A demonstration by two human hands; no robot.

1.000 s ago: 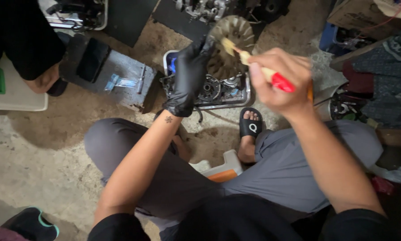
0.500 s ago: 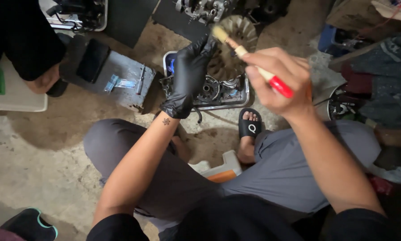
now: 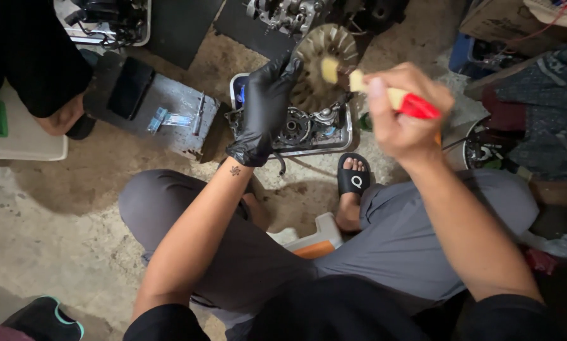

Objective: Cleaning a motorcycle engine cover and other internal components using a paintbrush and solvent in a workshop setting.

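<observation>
Concrete floor (image 3: 56, 208) dusty – metal tray (image 3: 346, 142) on it.

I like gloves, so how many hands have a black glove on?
1: the left hand, holding the finned metal disc. The right hand is bare, gripping the red-handled brush.

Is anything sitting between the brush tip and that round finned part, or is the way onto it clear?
Nothing visible is in the way. The left hand, in a black glove, holds the round finned part by its left edge, above the metal tray. The brush in the right hand has its bristles right at the part's face.
</observation>
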